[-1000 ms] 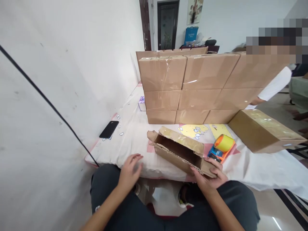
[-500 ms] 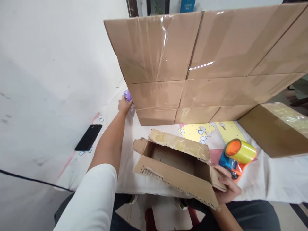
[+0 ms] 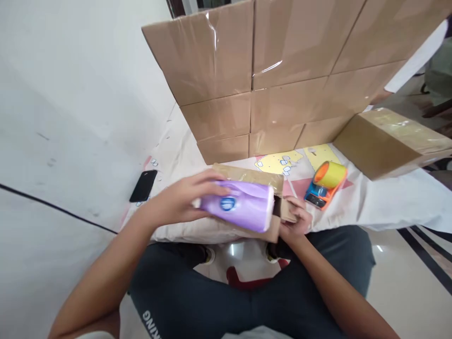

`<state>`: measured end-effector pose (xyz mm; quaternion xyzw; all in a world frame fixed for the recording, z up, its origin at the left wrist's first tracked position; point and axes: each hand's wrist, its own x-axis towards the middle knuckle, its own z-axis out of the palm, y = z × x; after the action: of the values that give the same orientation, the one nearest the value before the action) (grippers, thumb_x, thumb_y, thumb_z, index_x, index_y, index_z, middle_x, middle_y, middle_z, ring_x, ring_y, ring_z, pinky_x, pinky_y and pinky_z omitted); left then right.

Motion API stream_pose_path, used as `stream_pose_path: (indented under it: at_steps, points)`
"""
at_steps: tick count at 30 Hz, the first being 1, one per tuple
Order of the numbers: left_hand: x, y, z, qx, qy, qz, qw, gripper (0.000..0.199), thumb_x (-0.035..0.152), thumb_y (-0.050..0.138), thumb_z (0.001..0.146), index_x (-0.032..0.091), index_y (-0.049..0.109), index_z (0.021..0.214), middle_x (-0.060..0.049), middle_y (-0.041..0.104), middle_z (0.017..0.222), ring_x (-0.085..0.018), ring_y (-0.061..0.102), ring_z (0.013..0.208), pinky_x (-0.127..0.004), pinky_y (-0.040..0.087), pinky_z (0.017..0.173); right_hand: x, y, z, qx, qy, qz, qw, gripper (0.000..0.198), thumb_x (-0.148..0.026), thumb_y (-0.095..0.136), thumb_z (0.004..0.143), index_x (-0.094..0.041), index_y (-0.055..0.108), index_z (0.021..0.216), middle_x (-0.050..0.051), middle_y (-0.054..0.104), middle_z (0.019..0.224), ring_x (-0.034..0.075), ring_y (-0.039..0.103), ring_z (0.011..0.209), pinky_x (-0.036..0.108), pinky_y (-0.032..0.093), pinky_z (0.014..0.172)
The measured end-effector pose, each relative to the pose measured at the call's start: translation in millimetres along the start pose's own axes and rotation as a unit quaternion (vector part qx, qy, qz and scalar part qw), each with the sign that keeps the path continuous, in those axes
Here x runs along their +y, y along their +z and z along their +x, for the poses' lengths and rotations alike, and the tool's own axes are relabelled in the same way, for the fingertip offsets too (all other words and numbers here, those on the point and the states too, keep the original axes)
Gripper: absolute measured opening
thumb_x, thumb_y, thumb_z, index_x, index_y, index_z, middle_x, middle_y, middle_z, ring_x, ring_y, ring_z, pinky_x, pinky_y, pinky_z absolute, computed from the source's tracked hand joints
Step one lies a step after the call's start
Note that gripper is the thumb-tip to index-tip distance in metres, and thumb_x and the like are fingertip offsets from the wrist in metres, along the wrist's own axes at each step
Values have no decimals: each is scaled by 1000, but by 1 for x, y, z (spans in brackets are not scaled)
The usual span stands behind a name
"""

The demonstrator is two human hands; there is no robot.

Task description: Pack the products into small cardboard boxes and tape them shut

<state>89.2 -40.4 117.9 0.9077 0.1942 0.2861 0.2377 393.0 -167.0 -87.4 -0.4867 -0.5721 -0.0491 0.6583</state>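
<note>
A purple bottle [image 3: 243,202] with a round blue label lies on its side in my left hand [image 3: 190,195], the fingers wrapped around its left end. It is held over an open cardboard box [image 3: 250,174] and hides most of the box's opening. My right hand [image 3: 296,219] grips the right end of this box by its end flap [image 3: 288,209]. Just right of that hand, a tape dispenser [image 3: 319,194] in blue and orange carries a yellow tape roll [image 3: 334,174].
Taped cardboard boxes [image 3: 215,117] form a tall wall behind the work area. Another carton [image 3: 384,141] stands at the right. A black phone [image 3: 143,186] lies by the white wall [image 3: 70,117] at left. The printed cloth [image 3: 374,207] covers the table to its front edge.
My left hand has brought the purple bottle from beside the box wall to above the open box. My right hand still grips the box's end. The view has shifted.
</note>
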Motion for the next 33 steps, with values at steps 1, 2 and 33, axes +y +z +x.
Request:
stream_pose_path:
  at_steps: [1,2,33]
  points:
    - [6,10,9,-58,30,13,998,32,38,77,83,27,70,112,-9,66,127,-25,65,119,-40,60,95,-2,1,0,7,-24,-5,1000,49,-33,80,76,-28,41,104,7,61,117,25,66,103,45,56,83]
    - [9,19,18,-96,52,32,993,30,29,73,87,26,68,116,-10,62,134,-25,62,123,-40,58,99,-4,2,2,11,-42,-14,999,47,-29,78,78,-27,42,107,8,60,119,25,65,105,45,55,84]
    - [-79,115,-47,155,-66,47,985,67,76,44,91,22,60,127,-17,57,142,-34,43,145,-55,40,116,-24,-15,86,-246,-32,29,968,35,-42,38,104,-28,66,121,7,70,123,31,44,144,60,29,119]
